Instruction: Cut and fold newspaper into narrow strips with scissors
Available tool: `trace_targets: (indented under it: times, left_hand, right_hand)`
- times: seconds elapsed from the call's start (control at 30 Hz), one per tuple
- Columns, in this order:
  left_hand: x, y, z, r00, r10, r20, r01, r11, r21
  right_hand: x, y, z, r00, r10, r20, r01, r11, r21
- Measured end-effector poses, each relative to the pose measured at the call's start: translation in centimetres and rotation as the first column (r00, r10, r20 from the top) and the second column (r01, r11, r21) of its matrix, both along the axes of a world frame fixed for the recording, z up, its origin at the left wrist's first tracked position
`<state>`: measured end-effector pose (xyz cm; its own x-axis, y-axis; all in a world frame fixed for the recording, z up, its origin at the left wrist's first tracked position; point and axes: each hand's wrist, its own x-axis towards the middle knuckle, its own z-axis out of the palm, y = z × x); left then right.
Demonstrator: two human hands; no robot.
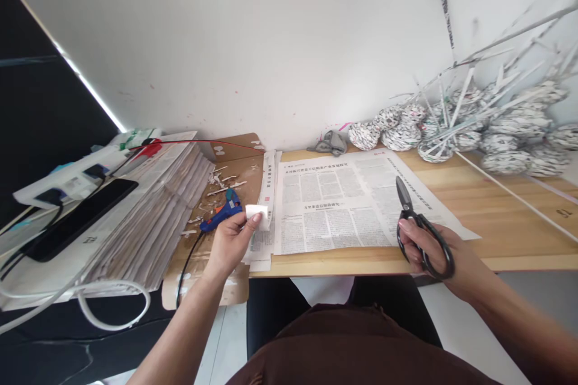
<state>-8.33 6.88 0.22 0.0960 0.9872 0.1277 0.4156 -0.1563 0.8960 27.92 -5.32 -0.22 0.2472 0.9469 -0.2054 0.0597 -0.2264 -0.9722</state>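
On the tabletop, in front of me: newspaper sheet, spread flat; prob. v. light, limp, easily torn, best taken by an edge or corner. Scissors, at the sheet's near edge, R half: stiff, prob. the heaviest of the three; loops are the natural hold, tips pointing away from me. White piece, L of the sheet: looks like folded paper, so prob. light, creasable; hold by its flat faces. R grip: fingers wrapped round the scissors' handles. L grip: thumb and fingers pinching the white piece.
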Motion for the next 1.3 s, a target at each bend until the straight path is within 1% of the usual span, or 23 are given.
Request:
trace_targets:
  times: [0.1, 0.17, 0.27, 0.33, 0.43, 0.53, 0.63, 0.73, 0.8, 0.83, 0.87, 0.9, 0.93, 0.97, 1.0, 1.03, 1.07, 1.1, 1.13, 1.2, 1.23, 1.3]
  left_hand:
    - [0.2, 0.4, -0.2, 1.0, 0.002, -0.025, -0.002, 1.0, 0.021]
    - [0.0, 0.4, -0.3, 0.996, -0.015, -0.083, 0.018, 0.999, 0.042]
    - [-0.6, 0.3, -0.3, 0.975, -0.094, -0.203, 0.109, 0.992, 0.067]
    - [-1.1, 0.1, -0.2, 0.957, -0.119, -0.265, 0.162, 0.976, 0.146]
    - [-1.3, -0.3, -0.2, 0.938, -0.045, -0.344, 0.168, 0.927, 0.336]
    - [-0.8, -0.7, -0.6, 0.902, 0.043, -0.431, 0.157, 0.894, 0.419]
    - [-0.2, -1.0, -0.9, 0.866, 0.115, -0.487, 0.168, 0.85, 0.499]
    - [0.5, -2.0, -0.4, 0.858, 0.169, -0.486, 0.163, 0.807, 0.568]
    - [1.2, -3.1, 0.6, 0.872, 0.157, -0.463, 0.158, 0.805, 0.571]
    - [1.7, -3.8, 1.1, 0.89, 0.118, -0.44, 0.161, 0.821, 0.547]
    - [2.4, -4.6, 1.7, 0.915, 0.046, -0.4, 0.176, 0.848, 0.5]
    - [3.2, -5.3, 2.1, 0.937, -0.053, -0.346, 0.201, 0.891, 0.407]
    - [4.2, -6.0, 2.5, 0.952, -0.155, -0.265, 0.228, 0.935, 0.271]
    - [5.2, -6.6, 2.7, 0.955, -0.248, -0.163, 0.27, 0.954, 0.131]
    - [6.3, -7.1, 2.7, 0.945, -0.325, -0.038, 0.326, 0.945, 0.01]
    - [7.4, -7.5, 2.5, 0.922, -0.376, 0.09, 0.382, 0.922, -0.061]
    - [8.4, -7.8, 2.3, 0.885, -0.424, 0.191, 0.445, 0.891, -0.086]
    - [9.2, -8.0, 2.0, 0.856, -0.442, 0.27, 0.482, 0.87, -0.104]
    - [9.8, -8.2, 1.6, 0.844, -0.433, 0.317, 0.488, 0.864, -0.12]
    - [10.5, -8.3, 0.9, 0.848, -0.394, 0.354, 0.466, 0.873, -0.145]
    - [10.5, -8.4, 0.6, 0.858, -0.371, 0.357, 0.447, 0.88, -0.159]
    - [10.1, -8.5, 0.4, 0.877, -0.328, 0.352, 0.404, 0.898, -0.172]
  right_hand:
    - [-0.3, -0.2, 0.1, 0.998, -0.018, -0.054, 0.019, 1.0, 0.024]
    - [-0.5, -0.3, 0.3, 0.992, -0.012, -0.126, 0.018, 0.999, 0.048]
    - [-0.5, -0.3, 0.7, 0.951, 0.025, -0.307, 0.002, 0.996, 0.089]
    - [-0.5, -0.2, 0.9, 0.916, 0.066, -0.397, -0.026, 0.994, 0.107]
    - [-0.7, -0.1, 1.1, 0.865, 0.124, -0.487, -0.076, 0.99, 0.118]
    - [-1.4, 0.0, 1.1, 0.825, 0.174, -0.538, -0.124, 0.984, 0.128]
    - [-2.2, -0.1, 1.2, 0.831, 0.187, -0.524, -0.143, 0.982, 0.124]
    - [-2.9, -0.5, 1.8, 0.891, 0.229, -0.391, -0.186, 0.972, 0.145]
    - [-3.4, -0.8, 2.2, 0.928, 0.26, -0.269, -0.23, 0.963, 0.139]
    - [-3.6, -0.9, 2.5, 0.94, 0.272, -0.208, -0.247, 0.959, 0.138]
    - [-3.8, -1.0, 2.7, 0.949, 0.286, -0.136, -0.267, 0.953, 0.142]
    - [-4.1, -1.2, 2.9, 0.952, 0.304, -0.044, -0.295, 0.944, 0.15]
    - [-4.5, -1.3, 3.1, 0.943, 0.324, 0.073, -0.331, 0.93, 0.157]
    - [-4.9, -1.4, 3.3, 0.916, 0.341, 0.21, -0.377, 0.912, 0.163]
    - [-5.4, -1.5, 3.3, 0.868, 0.349, 0.353, -0.426, 0.889, 0.167]
    - [-5.9, -1.5, 3.3, 0.806, 0.345, 0.48, -0.472, 0.865, 0.172]
    - [-6.4, -1.5, 3.1, 0.744, 0.33, 0.581, -0.516, 0.836, 0.185]
    - [-6.9, -1.6, 2.9, 0.691, 0.309, 0.654, -0.554, 0.807, 0.204]
    - [-7.4, -1.6, 2.7, 0.649, 0.286, 0.705, -0.586, 0.779, 0.224]
    - [-7.9, -1.8, 2.3, 0.59, 0.237, 0.771, -0.625, 0.739, 0.251]
    - [-8.0, -1.9, 2.2, 0.576, 0.199, 0.793, -0.63, 0.727, 0.274]
    - [-7.9, -2.2, 2.4, 0.564, 0.08, 0.822, -0.606, 0.717, 0.346]
